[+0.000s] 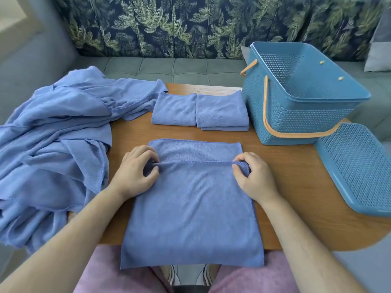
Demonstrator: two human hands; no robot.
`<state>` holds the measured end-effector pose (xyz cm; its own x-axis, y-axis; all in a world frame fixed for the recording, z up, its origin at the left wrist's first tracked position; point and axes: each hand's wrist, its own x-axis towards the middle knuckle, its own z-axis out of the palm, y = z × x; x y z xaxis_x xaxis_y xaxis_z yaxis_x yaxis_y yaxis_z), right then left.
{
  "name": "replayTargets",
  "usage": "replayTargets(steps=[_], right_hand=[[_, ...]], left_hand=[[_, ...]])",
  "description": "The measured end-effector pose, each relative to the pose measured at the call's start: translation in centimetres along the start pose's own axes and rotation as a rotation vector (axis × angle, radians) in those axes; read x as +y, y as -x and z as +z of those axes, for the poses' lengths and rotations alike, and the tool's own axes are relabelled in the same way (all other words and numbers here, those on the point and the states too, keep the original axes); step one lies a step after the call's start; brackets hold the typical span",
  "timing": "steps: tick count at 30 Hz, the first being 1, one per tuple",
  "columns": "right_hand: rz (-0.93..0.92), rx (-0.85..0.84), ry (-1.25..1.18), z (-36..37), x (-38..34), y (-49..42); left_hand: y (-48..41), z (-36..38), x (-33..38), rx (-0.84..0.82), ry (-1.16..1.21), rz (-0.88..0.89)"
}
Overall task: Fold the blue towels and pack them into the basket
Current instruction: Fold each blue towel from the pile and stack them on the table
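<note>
Pinched the turned-over edge of the flat blue microfibre towel [190, 208] mid wooden table [285, 166] with left hand [133, 172] and right hand [254, 176], fingers curled on cloth; found folded blue towels [198, 111] at twelve o'clock, perforated blue plastic basket [285, 115] at two

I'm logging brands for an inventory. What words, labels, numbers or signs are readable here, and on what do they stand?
None can be read. The basket, the lid beside it, the half-folded towel, the folded towels and the towel heap show no print, tag or number; the backrest bears only a leaf pattern.
</note>
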<state>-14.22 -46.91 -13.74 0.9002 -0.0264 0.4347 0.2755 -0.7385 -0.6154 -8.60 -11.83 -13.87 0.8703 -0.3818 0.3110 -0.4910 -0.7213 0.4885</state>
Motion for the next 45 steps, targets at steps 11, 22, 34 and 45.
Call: replayTargets(steps=[11, 22, 34, 45], right_hand=[[0.089, 0.137, -0.025, 0.0, 0.1, 0.3], [0.18, 0.059, 0.12, 0.9, 0.6, -0.6], [0.182, 0.014, 0.118, 1.6, 0.9, -0.6], [0.085, -0.12, 0.189, 1.7, 1.3, -1.0]], left_hand=[[0.5, -0.7, 0.5, 0.13, 0.107, -0.064], [-0.4, -0.2, 0.2, 0.171, -0.02, -0.243], [-1.2, 0.6, -0.8, 0.131, 0.014, -0.241], [-0.9, 0.4, -0.6, 0.037, -0.073, -0.186]])
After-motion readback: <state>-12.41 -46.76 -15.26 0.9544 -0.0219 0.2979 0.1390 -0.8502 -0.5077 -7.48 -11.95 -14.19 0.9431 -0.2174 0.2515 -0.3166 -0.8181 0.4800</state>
